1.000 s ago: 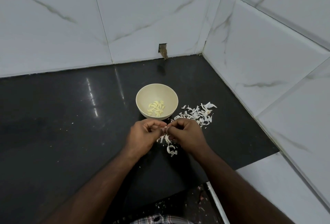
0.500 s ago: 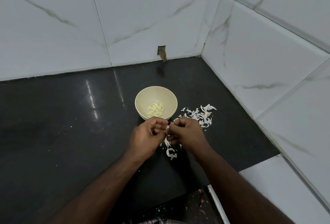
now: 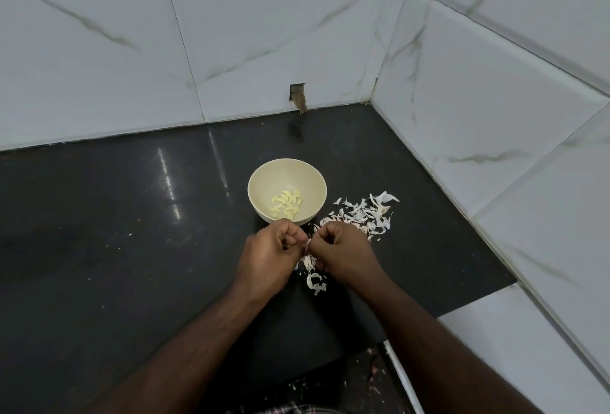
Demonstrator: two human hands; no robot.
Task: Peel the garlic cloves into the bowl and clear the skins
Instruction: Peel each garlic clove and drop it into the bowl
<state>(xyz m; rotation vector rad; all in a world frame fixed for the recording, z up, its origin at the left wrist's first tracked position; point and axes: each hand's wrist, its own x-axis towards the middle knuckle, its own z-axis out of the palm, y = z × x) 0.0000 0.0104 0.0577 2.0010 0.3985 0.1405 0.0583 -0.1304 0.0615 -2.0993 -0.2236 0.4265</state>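
— Garlic clove point(image 3: 307, 243), one, pinched between the two hands just above the counter, near side of the bowl. Only a pale sliver of it shows between the fingertips.

— Both hands on it?

— Both. The left hand point(image 3: 268, 255) has its fingers curled in tight with the tips meeting the clove; the right hand point(image 3: 346, 252) is curled the same way, gripping it from the other side. Knuckles nearly touch.

— And the bowl?

— One cream bowl point(image 3: 254, 196), upright, just beyond the hands. Peeled cloves point(image 3: 288, 204) lie in a loose heap at the bottom, somewhere over a dozen; they overlap too much for an exact count.

— Skins?

— Two patches. The larger pile of skins point(image 3: 363, 214) spreads to the right of the bowl, touching nothing but the counter. A smaller scatter of skins point(image 3: 313, 276) lies under and just this side of the hands. Too many flakes to count in either. A few stray specks sit further left on the surface.

— What is it all on?

— A black polished countertop point(image 3: 115, 248), glossy enough to throw back streaks of light. It runs into a corner: white marbled wall tiles point(image 3: 99, 50) behind and on the right. Low in the back wall, one small square hole point(image 3: 297, 93) is cut into the tile, with something brownish hanging out of it down to the counter's edge.
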